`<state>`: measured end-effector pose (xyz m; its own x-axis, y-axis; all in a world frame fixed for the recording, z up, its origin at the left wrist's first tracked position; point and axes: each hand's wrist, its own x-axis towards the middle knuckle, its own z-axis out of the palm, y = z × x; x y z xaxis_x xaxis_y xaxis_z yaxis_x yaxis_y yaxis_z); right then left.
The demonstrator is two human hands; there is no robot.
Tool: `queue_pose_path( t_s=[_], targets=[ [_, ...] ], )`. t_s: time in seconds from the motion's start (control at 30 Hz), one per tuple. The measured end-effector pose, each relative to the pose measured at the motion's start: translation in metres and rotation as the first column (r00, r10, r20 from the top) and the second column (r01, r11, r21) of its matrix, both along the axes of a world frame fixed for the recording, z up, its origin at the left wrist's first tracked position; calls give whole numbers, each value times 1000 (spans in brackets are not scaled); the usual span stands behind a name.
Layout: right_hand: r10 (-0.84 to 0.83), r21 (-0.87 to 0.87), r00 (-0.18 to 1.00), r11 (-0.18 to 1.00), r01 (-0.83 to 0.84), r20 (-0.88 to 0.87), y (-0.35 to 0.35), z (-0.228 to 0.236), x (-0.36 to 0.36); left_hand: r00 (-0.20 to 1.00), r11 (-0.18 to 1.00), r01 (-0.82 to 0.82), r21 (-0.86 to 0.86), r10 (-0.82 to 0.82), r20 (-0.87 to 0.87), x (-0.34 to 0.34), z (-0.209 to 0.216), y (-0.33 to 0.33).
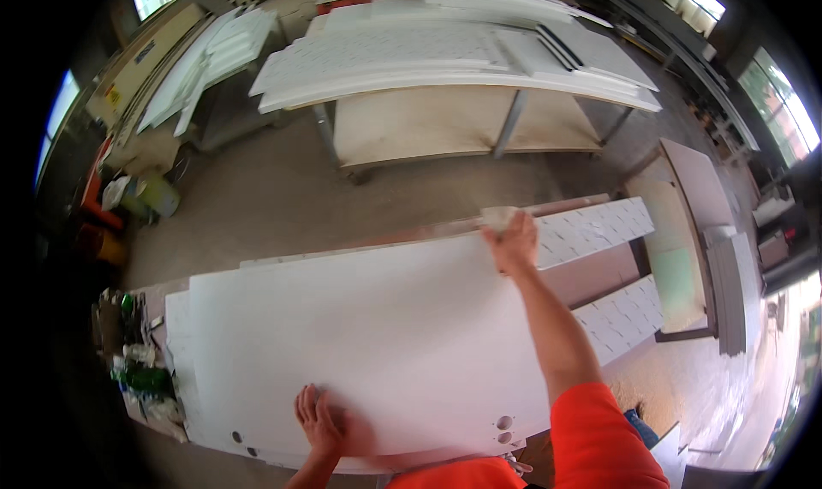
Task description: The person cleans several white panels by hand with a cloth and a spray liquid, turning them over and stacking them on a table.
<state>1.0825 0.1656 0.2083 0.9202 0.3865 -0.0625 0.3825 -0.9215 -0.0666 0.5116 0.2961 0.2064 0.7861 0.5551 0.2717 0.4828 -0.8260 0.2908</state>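
Observation:
A large white panel [368,318] lies flat in front of me, with round holes near its two near corners. My right hand [515,242] reaches to the panel's far right corner, its fingers closed over a pale, flat pad [494,216] at the edge. Whether the pad is cloth, paper or foam cannot be made out. On the near left part of the panel rests my left hand [318,420], fingers stretched out on the white surface.
Patterned white strips [595,230] extend right from under the panel. Bottles and clutter [145,378] sit at the left end. Across the floor stands a table stacked with white sheets [385,56]. A board-sided stand [676,258] and upright grey panels [732,292] are at right.

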Motion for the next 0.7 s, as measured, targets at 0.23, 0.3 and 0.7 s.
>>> queue_pose_path(
  t_s=[0.23, 0.3, 0.7],
  targets=[
    [57, -80, 998, 995, -60, -34, 48, 23, -63, 999, 990, -31, -140, 33, 7, -2, 26, 7],
    [176, -116, 983, 977, -182, -57, 91, 25, -105, 998, 985, -25, -174, 35, 52, -9, 25, 10],
    [677, 29, 733, 735, -677, -62, 453, 25, -442, 908, 906, 86, -414, 100, 407, -116, 18, 86]
  ],
)
